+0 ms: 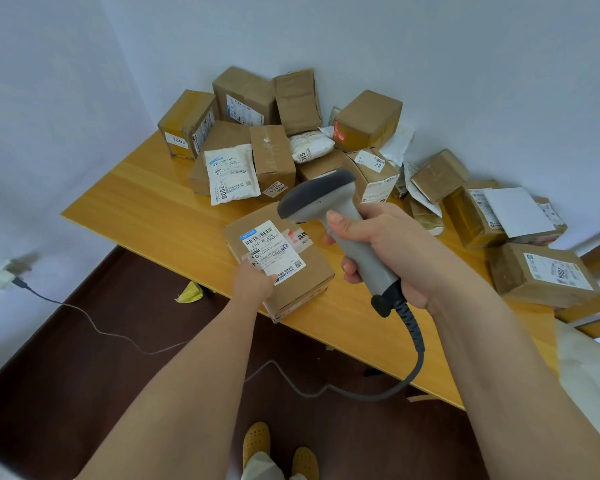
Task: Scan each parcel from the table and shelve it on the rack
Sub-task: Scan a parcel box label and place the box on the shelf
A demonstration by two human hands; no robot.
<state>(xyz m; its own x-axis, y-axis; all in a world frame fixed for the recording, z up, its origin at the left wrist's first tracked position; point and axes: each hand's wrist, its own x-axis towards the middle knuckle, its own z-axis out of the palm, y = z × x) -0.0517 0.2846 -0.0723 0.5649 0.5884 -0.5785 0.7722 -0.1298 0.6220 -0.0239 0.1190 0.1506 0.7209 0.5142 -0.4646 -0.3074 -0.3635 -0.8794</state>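
A brown cardboard parcel (302, 275) with a white barcode label lies at the front edge of the wooden table (146, 202). My left hand (255, 280) grips its near left corner, thumb on the label. My right hand (385, 251) is wrapped around the handle of a grey barcode scanner (329, 206), whose dark head hangs just above and behind the parcel, pointing left and down. The scanner's coiled cable drops from the handle toward the floor. The rack is out of view.
Several more cardboard boxes and white mailer bags are piled along the wall, among them a white bag marked 2009 (231, 173) and a box marked 2004 (544, 273) at the right. A wall socket (6, 275) with a cable sits at left. Dark floor lies below.
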